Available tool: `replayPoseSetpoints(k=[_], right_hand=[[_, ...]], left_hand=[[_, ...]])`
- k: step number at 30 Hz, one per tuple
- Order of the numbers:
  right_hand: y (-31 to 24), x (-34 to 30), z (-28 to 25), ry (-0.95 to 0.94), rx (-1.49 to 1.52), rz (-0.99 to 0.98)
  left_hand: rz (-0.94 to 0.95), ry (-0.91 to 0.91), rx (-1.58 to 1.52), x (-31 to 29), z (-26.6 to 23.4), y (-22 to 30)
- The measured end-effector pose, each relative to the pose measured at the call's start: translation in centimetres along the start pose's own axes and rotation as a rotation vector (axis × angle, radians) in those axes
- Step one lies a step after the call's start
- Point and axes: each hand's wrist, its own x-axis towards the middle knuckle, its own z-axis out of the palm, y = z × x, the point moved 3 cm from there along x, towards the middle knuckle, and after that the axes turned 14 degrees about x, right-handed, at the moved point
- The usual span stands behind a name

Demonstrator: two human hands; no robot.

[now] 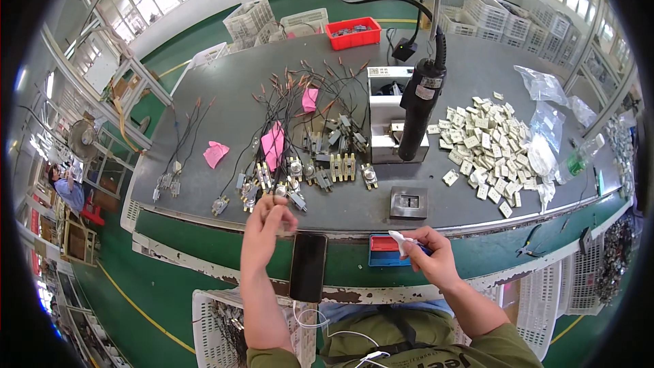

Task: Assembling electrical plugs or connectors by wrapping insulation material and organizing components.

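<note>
My left hand (266,230) is over the table's front edge, fingers loosely bent with thumb and forefinger apart; no held thing shows in it. Just beyond its fingertips lie several small metal-and-grey electrical parts (294,169), some with black leads (279,105). My right hand (436,257) pinches a small white pointed piece (398,240), whose kind I cannot make out. That hand is above the right end of a blue tray (388,259) with a red compartment. Farther in, a metal block fixture (409,202) with a slot sits on the table.
A black electric screwdriver (422,102) hangs over a white-sided fixture box (379,105). White plastic pieces (487,146) are heaped at right, beside clear bags (545,123) and a bottle (582,160). A phone (308,266) lies nearest me. Pliers (530,242) rest at right; a red bin (353,35) is at back.
</note>
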Motion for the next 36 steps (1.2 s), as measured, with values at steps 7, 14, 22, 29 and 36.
replayPoseSetpoints(k=[7, 14, 22, 29, 36], right_hand=[[0.0, 0.1, 0.1, -0.002, 0.018, 0.030], [0.1, 0.2, -0.1, -0.023, 0.028, 0.037], [0.3, 0.7, 0.1, -0.012, 0.019, 0.030], [0.4, 0.8, 0.2, -0.016, 0.024, 0.030], [0.5, 0.3, 0.2, -0.034, 0.025, 0.011]], left_hand=[[-0.190, -0.086, -1.072, 0.2, -2.2, -0.6], [0.105, 0.099, -0.150, -0.6, -4.7, 4.0], [-0.077, 0.145, -0.225, 0.4, -5.1, 1.2], [0.194, 0.291, -0.028, 1.2, -6.1, 4.2], [0.387, 0.516, 0.551, -1.1, -5.3, 4.5]])
